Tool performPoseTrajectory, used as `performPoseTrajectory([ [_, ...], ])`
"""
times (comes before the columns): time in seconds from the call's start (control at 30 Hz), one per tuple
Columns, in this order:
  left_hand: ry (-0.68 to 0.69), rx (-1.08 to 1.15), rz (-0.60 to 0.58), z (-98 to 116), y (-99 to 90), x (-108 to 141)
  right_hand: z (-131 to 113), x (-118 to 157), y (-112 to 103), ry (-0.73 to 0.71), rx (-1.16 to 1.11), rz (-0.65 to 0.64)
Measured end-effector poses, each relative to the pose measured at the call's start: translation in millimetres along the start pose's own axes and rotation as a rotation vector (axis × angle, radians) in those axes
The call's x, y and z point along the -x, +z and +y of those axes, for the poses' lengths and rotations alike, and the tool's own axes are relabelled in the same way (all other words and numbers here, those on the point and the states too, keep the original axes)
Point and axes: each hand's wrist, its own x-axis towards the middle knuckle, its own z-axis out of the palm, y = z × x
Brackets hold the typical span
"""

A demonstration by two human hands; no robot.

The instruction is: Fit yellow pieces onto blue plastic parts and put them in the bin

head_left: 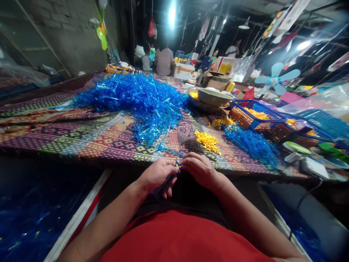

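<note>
Though bare, two hands [157, 176] [200, 169] (one tube [165, 185])

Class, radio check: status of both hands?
Left hand holding blue plastic tube; right hand touching yellow piece at its end; nothing blocking them.

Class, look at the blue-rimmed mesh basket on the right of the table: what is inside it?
Yellow plastic pieces lie inside the basket. The basket's floor cannot be seen because the pieces and its near wall cover it.
</note>
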Motion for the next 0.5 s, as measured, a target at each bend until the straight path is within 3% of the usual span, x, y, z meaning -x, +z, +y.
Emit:
performPoseTrajectory([
  [0.33, 0.011, 0.129, 0.021, -6.1, 1.2, -0.9, 4.8, 2.5, 7.5, 0.095, -0.149, 0.005],
  [0.5, 0.083, 0.128, 0.128, -6.6, 9.9, -1.4, 2.0, 3.8, 10.5, 0.160, -0.151, 0.034],
])
